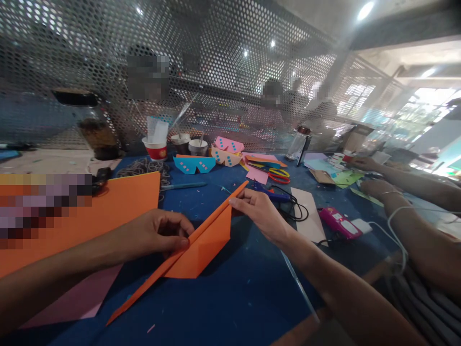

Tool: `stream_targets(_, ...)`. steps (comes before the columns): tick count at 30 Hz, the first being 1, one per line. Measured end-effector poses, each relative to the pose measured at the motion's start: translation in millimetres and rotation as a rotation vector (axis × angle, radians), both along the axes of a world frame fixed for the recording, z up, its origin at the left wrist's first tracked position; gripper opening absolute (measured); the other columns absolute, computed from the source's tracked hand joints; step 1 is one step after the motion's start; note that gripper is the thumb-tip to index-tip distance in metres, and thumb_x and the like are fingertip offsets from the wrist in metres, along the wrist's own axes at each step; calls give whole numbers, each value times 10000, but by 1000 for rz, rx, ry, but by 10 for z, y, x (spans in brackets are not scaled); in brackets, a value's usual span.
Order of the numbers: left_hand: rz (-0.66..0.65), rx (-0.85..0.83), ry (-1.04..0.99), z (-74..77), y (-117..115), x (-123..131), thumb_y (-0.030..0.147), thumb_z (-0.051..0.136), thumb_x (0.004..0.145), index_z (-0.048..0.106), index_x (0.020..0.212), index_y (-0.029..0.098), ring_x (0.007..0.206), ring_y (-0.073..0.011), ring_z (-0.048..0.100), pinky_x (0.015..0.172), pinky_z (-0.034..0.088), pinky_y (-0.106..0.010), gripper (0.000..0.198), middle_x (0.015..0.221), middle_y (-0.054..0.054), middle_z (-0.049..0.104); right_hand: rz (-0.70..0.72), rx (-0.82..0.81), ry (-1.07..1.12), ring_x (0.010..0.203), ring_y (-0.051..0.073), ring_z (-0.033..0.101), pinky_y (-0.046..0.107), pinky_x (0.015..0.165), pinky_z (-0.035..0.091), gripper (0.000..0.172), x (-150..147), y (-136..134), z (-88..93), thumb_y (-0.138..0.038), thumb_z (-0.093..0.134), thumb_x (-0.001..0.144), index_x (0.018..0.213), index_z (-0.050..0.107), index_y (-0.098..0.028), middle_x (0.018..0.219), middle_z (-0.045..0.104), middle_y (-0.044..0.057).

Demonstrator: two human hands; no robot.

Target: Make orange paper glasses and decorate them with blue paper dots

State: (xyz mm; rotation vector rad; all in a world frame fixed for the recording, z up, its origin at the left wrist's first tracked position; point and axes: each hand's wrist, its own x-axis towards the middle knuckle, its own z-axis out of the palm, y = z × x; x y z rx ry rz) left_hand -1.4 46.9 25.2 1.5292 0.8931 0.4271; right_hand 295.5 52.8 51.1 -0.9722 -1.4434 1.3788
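Observation:
A folded orange paper (201,242), long and pointed like a paper plane, lies diagonally on the blue table (223,298). My left hand (158,233) presses on its middle fold with curled fingers, pinching the crease. My right hand (257,214) grips the upper end of the fold near its tip, fingers closed on the paper's edge.
A large orange sheet (108,211) and a pink sheet (75,298) lie at left. Paper cups (156,149), blue and pink paper crafts (194,164), scissors (279,174), a pen (183,185), cables and a pink device (340,222) crowd the back. Another person's arms (414,211) rest at right. A perforated metal screen stands behind.

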Motion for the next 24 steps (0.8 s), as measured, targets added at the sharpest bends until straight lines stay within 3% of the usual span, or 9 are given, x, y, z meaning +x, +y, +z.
stream_targets(5,66,-32,-26,32,-7,26,493,914,833,823,874,255,653,-118,667,604,542,-191,259,759,10,760,-29,111,-87,850,170,767,347,854,627,259,4,11,-25,-460,764,968,1022,735,-208,999,794,37)
stream_targets(8,231,-69,-96,53,5,43,497,970,752,776,818,241,599,-110,655,572,545,-186,328,696,23,735,-200,321,-201,876,172,745,348,835,604,235,14,-9,-21,-411,710,1011,1151,691,-223,1082,773,51)
stream_targets(11,388,-85,-150,78,8,57,485,1004,690,739,784,230,610,-121,687,602,588,-201,380,689,21,736,-296,579,-330,932,180,714,338,857,586,115,3,-95,1,-320,684,1034,1107,699,-233,1022,745,36)
stream_targets(18,538,-115,-194,107,-68,123,446,1014,670,716,812,222,662,-149,743,642,642,-229,399,727,8,763,-23,860,-453,936,158,712,301,856,576,75,-139,-359,-11,-180,664,1070,1097,715,-228,1016,741,22)
stream_targets(24,575,-186,-236,47,-99,168,435,1015,660,688,821,222,654,-169,752,651,660,-266,423,722,-2,764,58,1114,-648,981,190,688,335,876,552,83,-168,-400,-50,-176,641,1090,1154,687,-202,1059,762,58)
